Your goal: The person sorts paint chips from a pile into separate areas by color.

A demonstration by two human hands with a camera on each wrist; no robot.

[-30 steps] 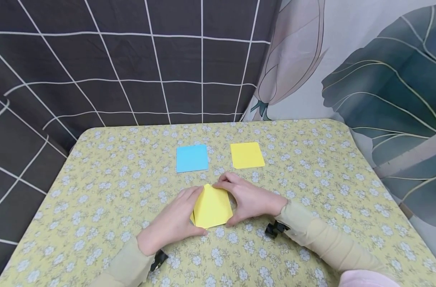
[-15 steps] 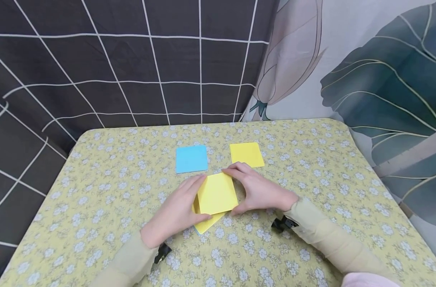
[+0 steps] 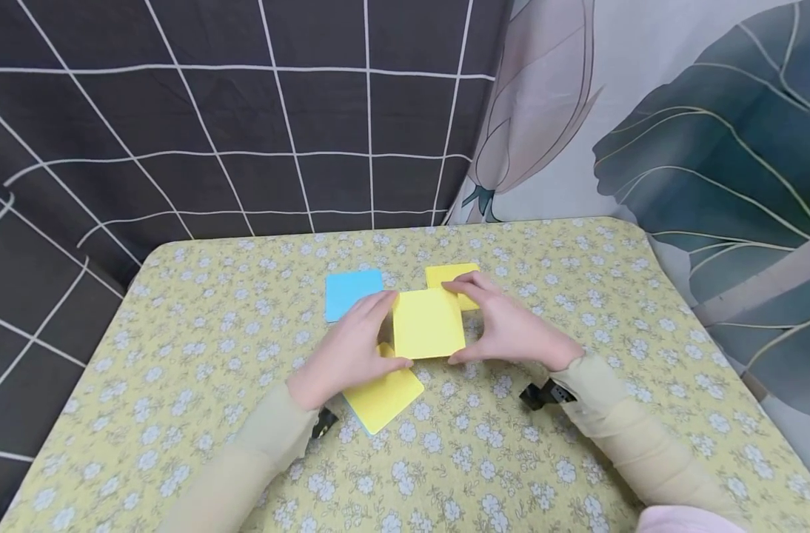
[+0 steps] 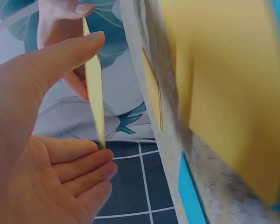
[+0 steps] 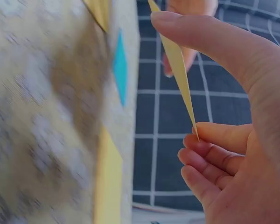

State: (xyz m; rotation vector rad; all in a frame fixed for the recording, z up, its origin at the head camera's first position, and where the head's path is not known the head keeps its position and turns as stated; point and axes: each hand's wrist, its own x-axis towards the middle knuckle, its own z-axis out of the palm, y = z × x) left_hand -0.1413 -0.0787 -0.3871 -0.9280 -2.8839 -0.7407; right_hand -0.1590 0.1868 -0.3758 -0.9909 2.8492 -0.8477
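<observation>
A square sheet of yellow paper (image 3: pixel 429 323) is held raised over the table between both hands. My left hand (image 3: pixel 350 352) holds its left edge, thumb at the near corner and fingers at the far one. My right hand (image 3: pixel 517 326) grips the opposite edge likewise. Seen edge-on in the right wrist view, the paper (image 5: pixel 179 67) runs from thumb to fingertips. Below my left hand lies another yellow sheet (image 3: pixel 386 400), turned askew, with a thin blue edge under it. That hand covers part of it.
Farther back on the flowered tablecloth (image 3: pixel 198 333) lie a blue square (image 3: pixel 352 293) and a yellow square (image 3: pixel 438 276), the latter partly behind my right hand. A dark gridded cloth (image 3: pixel 245 111) hangs behind the table, and a leaf-patterned curtain (image 3: pixel 705 148) on the right.
Both hands have lifted the yellow sheet off the lower one and carried it away and to the right. The askew yellow sheet has come into view beneath.
</observation>
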